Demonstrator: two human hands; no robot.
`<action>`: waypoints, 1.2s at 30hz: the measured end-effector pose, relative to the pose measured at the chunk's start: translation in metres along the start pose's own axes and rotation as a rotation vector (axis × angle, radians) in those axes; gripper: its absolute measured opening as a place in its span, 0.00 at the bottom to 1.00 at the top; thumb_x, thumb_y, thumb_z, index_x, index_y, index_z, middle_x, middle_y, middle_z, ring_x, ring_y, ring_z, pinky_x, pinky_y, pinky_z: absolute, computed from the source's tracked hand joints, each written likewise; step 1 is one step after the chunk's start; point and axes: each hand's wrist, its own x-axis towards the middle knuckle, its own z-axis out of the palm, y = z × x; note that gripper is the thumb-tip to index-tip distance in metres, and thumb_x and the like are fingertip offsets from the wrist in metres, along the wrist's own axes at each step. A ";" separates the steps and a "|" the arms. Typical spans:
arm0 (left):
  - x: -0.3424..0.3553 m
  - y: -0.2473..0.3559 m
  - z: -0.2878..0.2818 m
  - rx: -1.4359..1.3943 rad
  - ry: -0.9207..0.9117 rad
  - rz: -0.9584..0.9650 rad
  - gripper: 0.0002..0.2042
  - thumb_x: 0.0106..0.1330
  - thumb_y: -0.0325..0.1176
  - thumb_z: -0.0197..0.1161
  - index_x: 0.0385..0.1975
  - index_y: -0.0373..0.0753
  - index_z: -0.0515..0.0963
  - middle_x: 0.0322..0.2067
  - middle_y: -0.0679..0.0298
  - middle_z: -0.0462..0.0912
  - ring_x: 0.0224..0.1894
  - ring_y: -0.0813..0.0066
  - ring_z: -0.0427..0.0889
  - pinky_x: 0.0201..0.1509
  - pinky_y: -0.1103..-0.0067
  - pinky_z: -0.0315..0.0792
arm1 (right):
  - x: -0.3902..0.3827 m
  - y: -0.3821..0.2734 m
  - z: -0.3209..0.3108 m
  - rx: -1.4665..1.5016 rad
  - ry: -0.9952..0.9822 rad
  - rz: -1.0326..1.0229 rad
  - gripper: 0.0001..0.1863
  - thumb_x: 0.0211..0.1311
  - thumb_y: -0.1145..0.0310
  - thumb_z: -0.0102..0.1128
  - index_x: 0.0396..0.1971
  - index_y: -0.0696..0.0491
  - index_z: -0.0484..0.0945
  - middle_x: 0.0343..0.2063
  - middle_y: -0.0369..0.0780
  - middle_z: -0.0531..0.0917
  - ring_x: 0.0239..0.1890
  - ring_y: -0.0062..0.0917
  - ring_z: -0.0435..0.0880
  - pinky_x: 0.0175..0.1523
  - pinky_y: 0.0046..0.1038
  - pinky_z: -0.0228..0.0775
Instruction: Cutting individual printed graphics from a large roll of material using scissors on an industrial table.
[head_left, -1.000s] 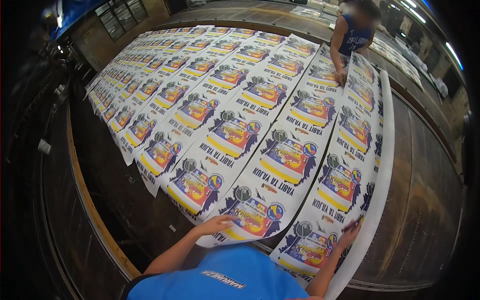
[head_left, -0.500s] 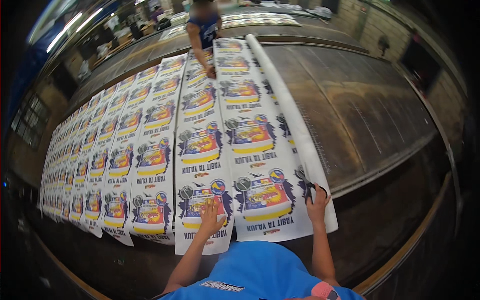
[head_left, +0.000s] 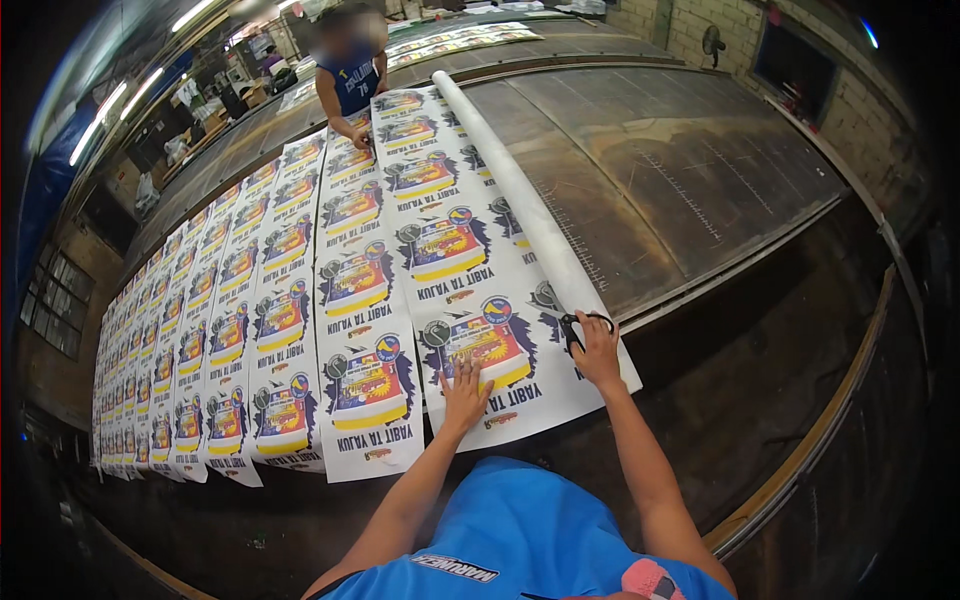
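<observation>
A long white sheet (head_left: 517, 395) with colourful repeated prints lies on the table, its right side still rolled up in a white roll (head_left: 530, 215). My left hand (head_left: 464, 397) rests flat on the near print of this sheet, fingers spread. In my right hand (head_left: 598, 352) is a pair of black-handled scissors (head_left: 571, 328), held at the sheet's near end beside the roll. The scissor blades point away to the left, over a print partly covered by the roll. Left of this sheet lies a separate printed strip (head_left: 372, 440).
Several more printed strips (head_left: 285, 450) lie side by side to the left. Across the table, a co-worker in a blue sleeveless top (head_left: 352, 85) has a hand on the sheet's far part. The dark marked tabletop (head_left: 670, 190) stretches right; a wooden rail (head_left: 810, 460) runs lower right.
My left hand has moved from the separate strip onto the sheet joined to the roll. The right hand keeps the scissors near the roll. The view has shifted.
</observation>
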 end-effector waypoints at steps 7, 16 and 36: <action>0.007 0.023 0.005 0.024 -0.013 0.043 0.32 0.75 0.53 0.43 0.73 0.40 0.57 0.76 0.56 0.49 0.79 0.56 0.39 0.74 0.44 0.26 | 0.018 0.137 -0.043 0.233 0.102 0.166 0.34 0.62 0.67 0.59 0.68 0.48 0.61 0.59 0.47 0.75 0.64 0.43 0.69 0.66 0.56 0.55; 0.009 0.026 0.001 0.095 0.025 0.034 0.30 0.74 0.47 0.48 0.72 0.38 0.58 0.76 0.58 0.49 0.79 0.59 0.40 0.76 0.49 0.24 | 0.011 0.170 -0.064 -0.169 0.161 0.065 0.33 0.60 0.65 0.60 0.67 0.46 0.65 0.59 0.41 0.74 0.64 0.35 0.70 0.69 0.66 0.40; 0.034 0.046 0.006 0.222 -0.093 -0.164 0.31 0.69 0.44 0.50 0.72 0.42 0.59 0.74 0.54 0.54 0.78 0.56 0.46 0.76 0.47 0.29 | 0.087 0.388 -0.206 -0.272 0.178 0.278 0.32 0.57 0.71 0.60 0.65 0.46 0.67 0.55 0.39 0.76 0.61 0.37 0.71 0.70 0.56 0.49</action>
